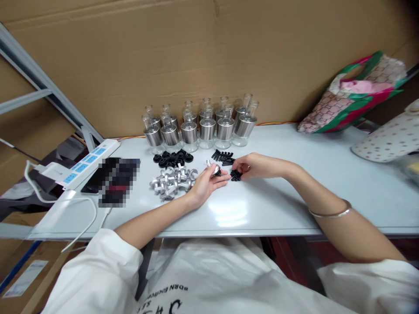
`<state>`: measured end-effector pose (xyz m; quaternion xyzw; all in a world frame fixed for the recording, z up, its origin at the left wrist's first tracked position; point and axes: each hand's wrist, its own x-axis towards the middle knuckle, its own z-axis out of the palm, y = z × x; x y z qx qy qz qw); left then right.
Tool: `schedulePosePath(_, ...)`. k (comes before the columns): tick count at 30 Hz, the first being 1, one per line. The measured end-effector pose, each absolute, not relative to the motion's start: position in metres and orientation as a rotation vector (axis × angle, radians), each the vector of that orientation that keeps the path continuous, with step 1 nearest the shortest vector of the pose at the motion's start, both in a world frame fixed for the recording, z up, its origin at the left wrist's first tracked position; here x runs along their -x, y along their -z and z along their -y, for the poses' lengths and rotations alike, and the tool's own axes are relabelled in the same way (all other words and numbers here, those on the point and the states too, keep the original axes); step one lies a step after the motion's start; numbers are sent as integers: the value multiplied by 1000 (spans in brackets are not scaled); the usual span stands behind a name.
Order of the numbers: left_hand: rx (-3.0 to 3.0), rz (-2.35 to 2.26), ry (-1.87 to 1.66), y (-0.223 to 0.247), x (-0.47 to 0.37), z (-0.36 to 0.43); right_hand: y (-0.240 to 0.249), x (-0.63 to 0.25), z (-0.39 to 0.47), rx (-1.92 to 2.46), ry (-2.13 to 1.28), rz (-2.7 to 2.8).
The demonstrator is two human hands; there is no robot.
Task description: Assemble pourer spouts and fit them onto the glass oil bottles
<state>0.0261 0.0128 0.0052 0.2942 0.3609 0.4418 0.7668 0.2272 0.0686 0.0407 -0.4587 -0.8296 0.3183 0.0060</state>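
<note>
My left hand (207, 185) is closed round a silver bottle-stopper part (216, 171) with a dark underside, held between thumb and fingers. Beside it, my right hand (250, 166) has its fingertips bent down at a small pile of black rings (235, 175); whether a ring is between them is hidden. Short black tubes (224, 157) lie just behind the rings. Left of my left hand is a heap of silver stopper parts (170, 181), with black round caps (173, 158) behind it.
Several glass bottles with metal sleeves (207, 129) stand in two rows along the cardboard wall. At left lie a white power strip (87, 163) and a partly blurred phone (101, 174). A patterned bag (347, 98) and a dotted white container (389, 135) stand at right.
</note>
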Motion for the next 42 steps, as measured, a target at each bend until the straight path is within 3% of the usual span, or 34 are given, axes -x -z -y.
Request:
schedulePosePath(33, -696, -794, -903, -6, -25, -13, -47, -229, -65, 1395, -1181, 2563)
schedulePosePath(42, -710, -775, -889, -5, -25, -14, -52, -230, -63, 1516, -1092, 2629)
